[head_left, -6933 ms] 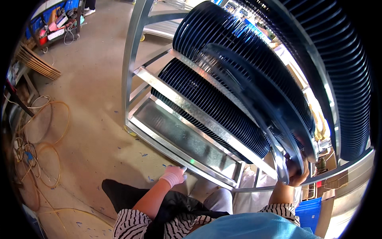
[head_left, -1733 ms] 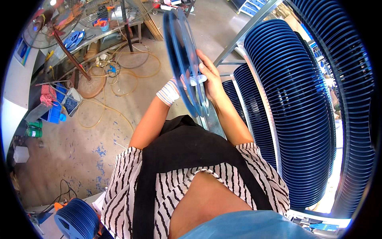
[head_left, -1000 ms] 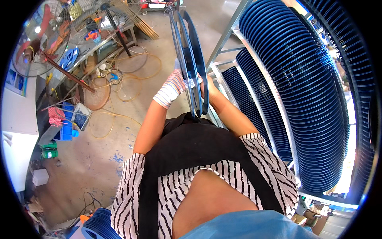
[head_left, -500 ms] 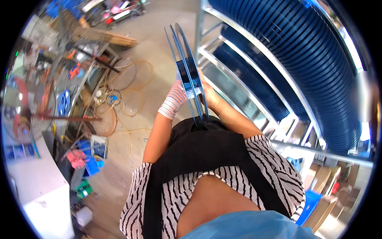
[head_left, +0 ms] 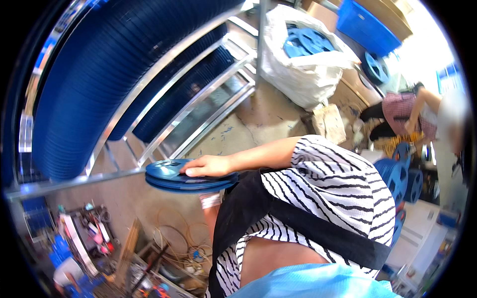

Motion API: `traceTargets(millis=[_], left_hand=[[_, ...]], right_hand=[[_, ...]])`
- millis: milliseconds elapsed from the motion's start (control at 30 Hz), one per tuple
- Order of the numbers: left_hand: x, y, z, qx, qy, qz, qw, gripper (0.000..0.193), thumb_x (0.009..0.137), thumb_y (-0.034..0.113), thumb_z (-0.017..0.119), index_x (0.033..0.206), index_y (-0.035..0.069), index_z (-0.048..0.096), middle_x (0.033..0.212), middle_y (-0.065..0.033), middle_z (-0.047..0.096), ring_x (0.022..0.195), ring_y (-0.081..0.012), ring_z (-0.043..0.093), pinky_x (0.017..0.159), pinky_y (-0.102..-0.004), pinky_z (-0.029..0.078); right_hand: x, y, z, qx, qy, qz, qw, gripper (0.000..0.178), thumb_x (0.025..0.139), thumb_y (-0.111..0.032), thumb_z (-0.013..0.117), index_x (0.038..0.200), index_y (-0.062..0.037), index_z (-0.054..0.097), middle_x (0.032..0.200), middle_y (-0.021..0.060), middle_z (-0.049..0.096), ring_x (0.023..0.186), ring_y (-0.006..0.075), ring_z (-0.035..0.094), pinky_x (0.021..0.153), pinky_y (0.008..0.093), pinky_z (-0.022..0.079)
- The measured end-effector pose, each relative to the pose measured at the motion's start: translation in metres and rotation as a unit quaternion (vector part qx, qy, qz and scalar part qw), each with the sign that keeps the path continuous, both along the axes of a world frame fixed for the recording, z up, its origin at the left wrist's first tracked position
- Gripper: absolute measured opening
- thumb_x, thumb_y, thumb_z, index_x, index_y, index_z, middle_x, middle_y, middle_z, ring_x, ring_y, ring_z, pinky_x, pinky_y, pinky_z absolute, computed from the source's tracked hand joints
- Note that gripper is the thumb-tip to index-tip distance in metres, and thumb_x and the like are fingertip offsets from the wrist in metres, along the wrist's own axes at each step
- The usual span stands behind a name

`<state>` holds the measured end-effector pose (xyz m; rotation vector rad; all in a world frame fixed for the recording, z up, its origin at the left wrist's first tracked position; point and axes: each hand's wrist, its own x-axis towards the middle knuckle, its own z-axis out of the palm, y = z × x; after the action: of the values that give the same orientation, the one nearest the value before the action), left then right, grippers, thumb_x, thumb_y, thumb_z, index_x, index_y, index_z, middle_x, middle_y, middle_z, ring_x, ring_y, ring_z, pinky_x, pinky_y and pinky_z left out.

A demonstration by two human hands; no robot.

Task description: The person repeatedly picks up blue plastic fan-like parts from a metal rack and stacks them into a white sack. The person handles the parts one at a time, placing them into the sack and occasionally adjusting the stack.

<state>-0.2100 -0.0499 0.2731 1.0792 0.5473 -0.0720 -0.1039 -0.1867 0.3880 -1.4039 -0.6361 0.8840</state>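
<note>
A small stack of flat blue plastic reels (head_left: pixel 164 171) lies almost level in front of my body, its near side against my black apron (head_left: pixel 243 203). My right hand (head_left: pixel 211 165) is on the top reel, palm down, fingers curled over the middle. From below, my left hand (head_left: pixel 210 200) bears the stack. Only a striped white-and-pink band at its wrist shows; its fingers are hidden under the reels.
A metal rack (head_left: pixel 198 94) with long rows of dark blue reels (head_left: pixel 94 89) stands left. Ahead are a white sack (head_left: pixel 298 79) of blue reels and a blue crate (head_left: pixel 367 27). A person (head_left: pixel 402 111) bends at right. Hoops and cluttered tools lie lower left.
My body has turned right, so the rack now lies at left and the sack has come into view. The reels have tipped from upright to nearly flat, my right hand now on top.
</note>
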Motion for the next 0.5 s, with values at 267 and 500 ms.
traceTargets(millis=[267, 500], left_hand=[[0.065, -0.165, -0.018, -0.099, -0.017, -0.258, 0.961, 0.051, 0.092, 0.03, 0.058, 0.135, 0.007, 0.042, 0.128, -0.0065, 0.05, 0.119, -0.0189, 0.049, 0.102, -0.0332, 0.037], [0.145, -0.27, 0.013, -0.024, -0.046, -0.438, 0.898, 0.078, 0.091, 0.045, 0.059, 0.148, 0.005, 0.025, 0.146, -0.0119, 0.037, 0.133, -0.0191, 0.037, 0.11, -0.0307, 0.025]], right_hand=[[-0.045, -0.155, 0.024, -0.128, -0.08, -0.454, 0.878, 0.048, 0.088, -0.038, 0.063, 0.121, -0.0042, 0.055, 0.108, 0.0209, 0.064, 0.099, 0.0331, 0.064, 0.085, 0.0391, 0.049], [0.057, -0.336, 0.076, -0.245, -0.258, -0.673, 0.649, 0.039, 0.092, -0.033, 0.058, 0.12, -0.0049, 0.056, 0.103, 0.0201, 0.066, 0.096, 0.0353, 0.064, 0.08, 0.0356, 0.049]])
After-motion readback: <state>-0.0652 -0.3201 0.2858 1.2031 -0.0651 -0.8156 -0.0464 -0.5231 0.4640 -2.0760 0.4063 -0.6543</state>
